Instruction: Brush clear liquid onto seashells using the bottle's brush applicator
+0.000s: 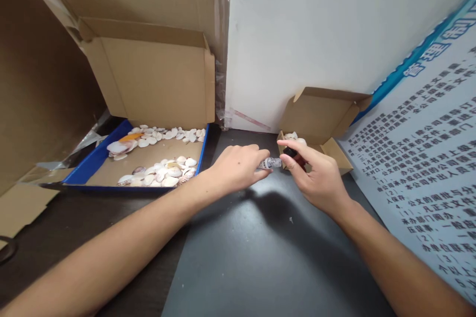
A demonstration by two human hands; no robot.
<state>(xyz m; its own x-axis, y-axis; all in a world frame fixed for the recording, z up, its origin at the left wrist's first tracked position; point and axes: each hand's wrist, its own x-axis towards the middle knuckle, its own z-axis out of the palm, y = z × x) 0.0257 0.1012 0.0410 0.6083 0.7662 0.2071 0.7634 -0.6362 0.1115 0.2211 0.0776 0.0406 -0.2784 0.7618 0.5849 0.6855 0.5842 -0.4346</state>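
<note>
My left hand (241,166) is closed around a small clear bottle (273,162), whose threaded neck points right. Pinched between the thumb and fingers of my right hand (316,173) is a black cap (289,152), a short way off the bottle's mouth. Both hands are raised over a dark grey mat. Behind my right hand stands a small open cardboard box (342,156) with white shells (292,136) in it. To the left of my left hand lies a blue-edged box (203,151) holding rows of shells (167,171).
A brown cardboard lid (163,79) stands up behind the blue-edged box. A white panel (297,25) rises at the back, and a light-blue printed board (416,158) leans along the right side. The grey mat (238,257) covers the table's middle.
</note>
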